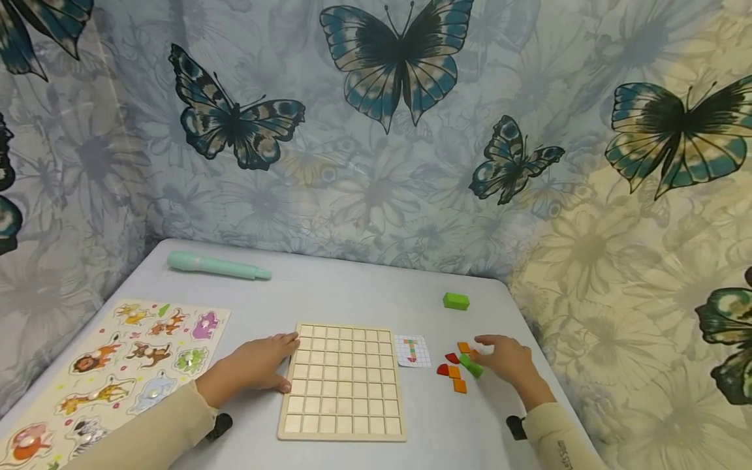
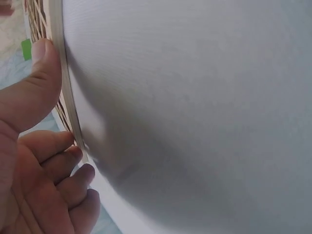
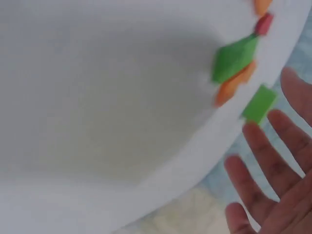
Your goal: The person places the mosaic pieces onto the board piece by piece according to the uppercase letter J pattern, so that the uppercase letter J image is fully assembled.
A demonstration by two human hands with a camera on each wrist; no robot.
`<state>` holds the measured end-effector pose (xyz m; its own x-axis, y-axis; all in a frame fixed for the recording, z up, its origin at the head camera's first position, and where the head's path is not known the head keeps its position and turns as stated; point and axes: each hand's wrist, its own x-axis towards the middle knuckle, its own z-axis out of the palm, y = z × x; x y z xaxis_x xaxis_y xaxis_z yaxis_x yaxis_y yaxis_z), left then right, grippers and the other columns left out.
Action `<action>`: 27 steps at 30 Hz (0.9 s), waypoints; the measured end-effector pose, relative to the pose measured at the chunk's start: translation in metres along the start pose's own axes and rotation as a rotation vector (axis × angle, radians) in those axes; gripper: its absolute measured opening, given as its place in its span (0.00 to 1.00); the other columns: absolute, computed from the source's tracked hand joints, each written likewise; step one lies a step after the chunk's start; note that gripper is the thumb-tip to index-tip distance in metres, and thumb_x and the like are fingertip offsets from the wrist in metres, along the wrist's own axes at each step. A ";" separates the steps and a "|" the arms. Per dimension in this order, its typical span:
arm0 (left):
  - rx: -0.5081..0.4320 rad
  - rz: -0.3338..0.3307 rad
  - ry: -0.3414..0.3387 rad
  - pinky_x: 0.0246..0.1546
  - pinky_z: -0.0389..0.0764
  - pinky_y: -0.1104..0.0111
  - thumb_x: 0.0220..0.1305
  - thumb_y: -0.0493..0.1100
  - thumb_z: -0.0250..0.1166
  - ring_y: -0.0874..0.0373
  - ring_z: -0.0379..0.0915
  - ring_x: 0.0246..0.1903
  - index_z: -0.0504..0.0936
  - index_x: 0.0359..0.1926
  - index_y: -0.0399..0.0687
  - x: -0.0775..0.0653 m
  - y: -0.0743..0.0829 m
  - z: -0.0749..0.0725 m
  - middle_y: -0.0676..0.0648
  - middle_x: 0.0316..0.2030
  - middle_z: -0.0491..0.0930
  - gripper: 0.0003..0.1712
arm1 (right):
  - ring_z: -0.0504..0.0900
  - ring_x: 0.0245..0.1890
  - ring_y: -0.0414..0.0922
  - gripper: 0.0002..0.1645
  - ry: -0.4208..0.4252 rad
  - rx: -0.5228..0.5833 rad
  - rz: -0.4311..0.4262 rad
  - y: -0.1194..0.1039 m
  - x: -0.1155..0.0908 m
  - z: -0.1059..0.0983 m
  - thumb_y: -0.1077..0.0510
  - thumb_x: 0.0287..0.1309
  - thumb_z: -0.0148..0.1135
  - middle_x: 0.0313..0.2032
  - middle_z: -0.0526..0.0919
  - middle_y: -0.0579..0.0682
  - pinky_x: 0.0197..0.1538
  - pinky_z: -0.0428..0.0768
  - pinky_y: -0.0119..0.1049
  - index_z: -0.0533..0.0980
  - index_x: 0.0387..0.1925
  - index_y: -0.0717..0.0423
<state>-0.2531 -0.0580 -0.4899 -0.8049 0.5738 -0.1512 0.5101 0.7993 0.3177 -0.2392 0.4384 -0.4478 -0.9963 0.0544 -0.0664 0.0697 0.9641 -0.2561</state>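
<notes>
A wooden grid board [image 1: 343, 382] lies flat on the table, its squares bare. My left hand [image 1: 258, 365] rests along the board's left edge, the thumb [image 2: 48, 58] touching the rim in the left wrist view and the other fingers farther along it. Right of the board is a small pattern card [image 1: 412, 351] with a coloured figure on a grid. Beyond it lie several small blocks: green pieces [image 1: 472, 367], orange squares [image 1: 460, 386] and red pieces [image 1: 443, 369]. Over their right side hovers my right hand [image 1: 511, 362], fingers spread in the right wrist view and holding nothing.
A green block [image 1: 455, 301] sits alone near the back right. At the back left lies a mint-green tube-shaped object [image 1: 217, 266]. An animal puzzle board [image 1: 102, 349] covers the table's left side. Butterfly-patterned cloth [image 1: 376, 196] hangs behind the table.
</notes>
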 end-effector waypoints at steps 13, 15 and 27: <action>-0.083 0.002 -0.016 0.63 0.66 0.51 0.49 0.62 0.74 0.44 0.60 0.67 0.62 0.73 0.42 -0.001 -0.005 0.009 0.44 0.73 0.56 0.57 | 0.76 0.30 0.46 0.22 -0.137 0.098 0.154 0.023 -0.012 0.015 0.48 0.45 0.79 0.31 0.82 0.48 0.33 0.79 0.42 0.83 0.34 0.60; -0.082 -0.002 -0.018 0.63 0.65 0.50 0.49 0.62 0.74 0.43 0.60 0.67 0.62 0.73 0.41 -0.001 -0.006 0.010 0.43 0.73 0.56 0.57 | 0.77 0.30 0.45 0.20 -0.128 0.105 0.145 0.022 -0.012 0.016 0.50 0.46 0.78 0.31 0.82 0.47 0.32 0.79 0.42 0.83 0.35 0.61; -0.055 -0.017 -0.007 0.64 0.64 0.50 0.48 0.63 0.74 0.43 0.56 0.69 0.62 0.73 0.40 0.001 -0.007 0.006 0.43 0.73 0.57 0.58 | 0.77 0.30 0.45 0.19 -0.090 0.091 0.116 0.020 -0.011 0.012 0.51 0.49 0.75 0.31 0.83 0.48 0.30 0.78 0.41 0.83 0.36 0.62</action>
<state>-0.2557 -0.0621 -0.4976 -0.8112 0.5614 -0.1635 0.4786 0.7982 0.3657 -0.2266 0.4538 -0.4634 -0.9731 0.1367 -0.1857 0.1925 0.9249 -0.3279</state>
